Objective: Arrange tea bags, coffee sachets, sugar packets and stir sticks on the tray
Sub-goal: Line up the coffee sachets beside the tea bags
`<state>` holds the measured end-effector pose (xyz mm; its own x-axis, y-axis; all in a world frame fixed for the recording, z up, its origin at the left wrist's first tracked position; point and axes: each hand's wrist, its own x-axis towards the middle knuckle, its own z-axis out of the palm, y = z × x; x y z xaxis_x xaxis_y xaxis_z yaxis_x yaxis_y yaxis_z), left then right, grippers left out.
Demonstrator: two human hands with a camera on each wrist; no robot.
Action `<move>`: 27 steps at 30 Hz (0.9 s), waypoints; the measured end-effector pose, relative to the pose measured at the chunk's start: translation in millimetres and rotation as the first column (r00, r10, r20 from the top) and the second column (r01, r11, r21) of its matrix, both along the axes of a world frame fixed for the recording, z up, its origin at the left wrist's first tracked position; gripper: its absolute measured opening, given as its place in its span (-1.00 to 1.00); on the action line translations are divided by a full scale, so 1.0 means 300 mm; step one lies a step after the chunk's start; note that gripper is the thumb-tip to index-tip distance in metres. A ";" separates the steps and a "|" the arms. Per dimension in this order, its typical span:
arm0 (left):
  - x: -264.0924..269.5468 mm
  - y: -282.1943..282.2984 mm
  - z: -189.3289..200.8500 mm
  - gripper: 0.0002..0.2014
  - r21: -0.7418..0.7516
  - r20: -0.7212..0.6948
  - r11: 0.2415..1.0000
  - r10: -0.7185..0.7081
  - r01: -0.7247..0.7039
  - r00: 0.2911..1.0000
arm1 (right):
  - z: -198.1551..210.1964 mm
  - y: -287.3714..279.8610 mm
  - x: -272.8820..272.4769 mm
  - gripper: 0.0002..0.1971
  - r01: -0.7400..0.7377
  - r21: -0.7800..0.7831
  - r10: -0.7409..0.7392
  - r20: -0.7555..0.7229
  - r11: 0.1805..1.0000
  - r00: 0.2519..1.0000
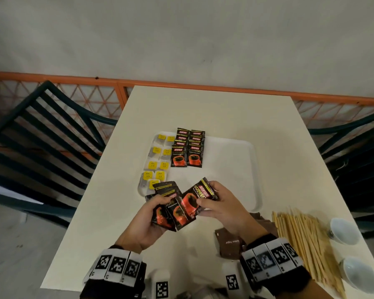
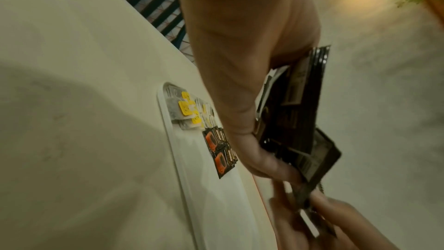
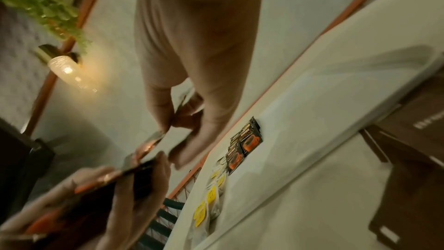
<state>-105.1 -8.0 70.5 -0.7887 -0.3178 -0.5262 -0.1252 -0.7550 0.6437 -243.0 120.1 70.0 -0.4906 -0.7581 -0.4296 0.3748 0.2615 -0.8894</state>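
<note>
A white tray (image 1: 242,160) lies mid-table. Yellow-tagged tea bags (image 1: 158,165) fill its left side, and two overlapping columns of black coffee sachets (image 1: 187,151) stand beside them. Above the tray's near edge my left hand (image 1: 153,214) grips a fanned stack of black-and-orange coffee sachets (image 1: 171,210). My right hand (image 1: 216,203) pinches the top sachet (image 1: 200,195) of that fan between thumb and fingers. The left wrist view shows the sachets' dark backs (image 2: 295,113) in my left hand (image 2: 240,102). Brown sugar packets (image 1: 227,242) and wooden stir sticks (image 1: 304,242) lie on the table at the right.
Two white cups (image 1: 343,230) stand at the table's right edge beyond the sticks. Dark slatted chairs (image 1: 41,134) flank the table on both sides. An orange railing (image 1: 181,85) runs behind the table's far edge. The tray's right half is bare.
</note>
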 end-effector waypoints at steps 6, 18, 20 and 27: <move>0.030 0.003 -0.025 -0.65 0.081 -0.019 0.981 0.176 -0.174 0.984 | -0.011 0.042 -0.035 -0.79 0.277 -0.149 -0.214 0.338 0.949 0.916; 0.061 -0.132 0.005 -0.72 0.034 0.050 0.978 0.203 -0.205 0.978 | -0.063 -0.069 -0.066 -0.81 0.412 -0.023 -0.340 0.525 0.911 0.780; 0.070 -0.157 0.005 -0.72 0.022 0.049 0.978 0.205 -0.206 0.978 | -0.078 -0.102 -0.065 -0.81 0.359 -0.026 -0.303 0.484 0.933 0.821; 0.067 -0.221 0.000 -0.76 0.010 0.066 0.978 0.207 -0.208 0.976 | -0.142 -0.189 -0.080 -0.79 0.276 0.195 -0.277 -0.023 0.941 0.961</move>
<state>-85.0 -74.1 70.4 -0.6708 -0.4620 -0.5802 -0.0049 -0.7795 0.6264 -266.9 63.4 27.5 -0.6666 -0.4945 -0.5578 0.4614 0.3141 -0.8297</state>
